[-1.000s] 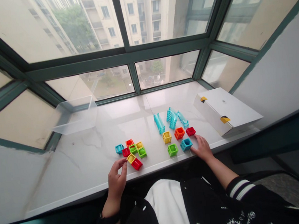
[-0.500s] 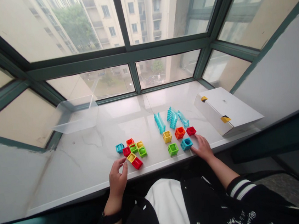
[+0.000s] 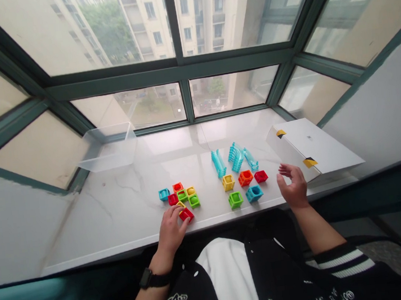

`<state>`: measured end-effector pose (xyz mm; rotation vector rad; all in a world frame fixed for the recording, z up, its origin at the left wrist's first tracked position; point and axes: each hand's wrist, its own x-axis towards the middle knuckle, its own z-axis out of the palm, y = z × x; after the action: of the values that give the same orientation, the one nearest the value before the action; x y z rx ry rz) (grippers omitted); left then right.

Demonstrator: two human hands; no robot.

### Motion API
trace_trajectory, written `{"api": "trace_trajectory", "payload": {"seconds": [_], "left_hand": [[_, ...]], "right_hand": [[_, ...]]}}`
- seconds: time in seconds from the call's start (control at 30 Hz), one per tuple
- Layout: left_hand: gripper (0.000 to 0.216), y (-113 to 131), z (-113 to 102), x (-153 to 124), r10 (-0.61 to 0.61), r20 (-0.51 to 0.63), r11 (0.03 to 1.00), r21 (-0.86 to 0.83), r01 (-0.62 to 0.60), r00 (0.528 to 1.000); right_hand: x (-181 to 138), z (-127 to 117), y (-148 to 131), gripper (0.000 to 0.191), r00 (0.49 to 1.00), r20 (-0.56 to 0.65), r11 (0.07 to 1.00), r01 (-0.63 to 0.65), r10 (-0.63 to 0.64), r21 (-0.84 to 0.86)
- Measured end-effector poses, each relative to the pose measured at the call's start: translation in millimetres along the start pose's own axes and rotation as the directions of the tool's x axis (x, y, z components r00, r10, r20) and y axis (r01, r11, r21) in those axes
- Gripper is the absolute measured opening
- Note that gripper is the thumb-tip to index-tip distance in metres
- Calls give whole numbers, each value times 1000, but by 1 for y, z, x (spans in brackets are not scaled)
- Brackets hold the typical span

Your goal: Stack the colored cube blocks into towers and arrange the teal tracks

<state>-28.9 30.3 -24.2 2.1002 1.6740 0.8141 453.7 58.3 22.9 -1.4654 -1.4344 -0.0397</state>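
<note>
My left hand [image 3: 171, 227] is at the front of the left group of toy blocks, its thumb and fingers closed about a red block [image 3: 186, 215]. Its fingers partly cover the yellow block [image 3: 180, 205] adjoining that red one. Just behind sit another red block [image 3: 172, 199], a green block [image 3: 182, 195] and a blue block [image 3: 164, 194]. My right hand [image 3: 293, 185] is raised with nothing in it, fingers apart and slightly curled. It is to the right of a separate red block [image 3: 261, 176] and a blue cube block [image 3: 254, 193], touching neither.
Clear turquoise track pieces [image 3: 236, 157] lie behind the right-hand blocks. A white box [image 3: 323, 142] with yellow-black tabs stands at the right. A transparent plastic bin [image 3: 110, 159] is at the back left of the marble sill [image 3: 130, 229], below the windows.
My left hand has moved right, onto the red and yellow blocks. My right hand has lifted away from the blue cube block, moving right. The view has shifted slightly.
</note>
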Motion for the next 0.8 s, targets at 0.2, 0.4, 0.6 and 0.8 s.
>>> {"api": "trace_trajectory", "payload": {"seconds": [0.2, 0.4, 0.6, 0.8], "left_hand": [[22, 12, 12, 3, -13, 42, 990, 143, 7, 999], [14, 25, 17, 4, -36, 118, 972, 236, 8, 992], [12, 28, 14, 7, -94, 143, 958, 282, 50, 985], [8, 23, 7, 13, -222, 173, 963, 194, 188, 960]], "right_hand": [[19, 16, -62, 35, 977, 95, 977, 177, -189, 122], [8, 42, -86, 38, 947, 221, 959, 188, -235, 213], [-9, 52, -92, 38, 919, 282, 947, 208, -275, 247], [-13, 53, -87, 37, 913, 306, 943, 188, -271, 274]]}}
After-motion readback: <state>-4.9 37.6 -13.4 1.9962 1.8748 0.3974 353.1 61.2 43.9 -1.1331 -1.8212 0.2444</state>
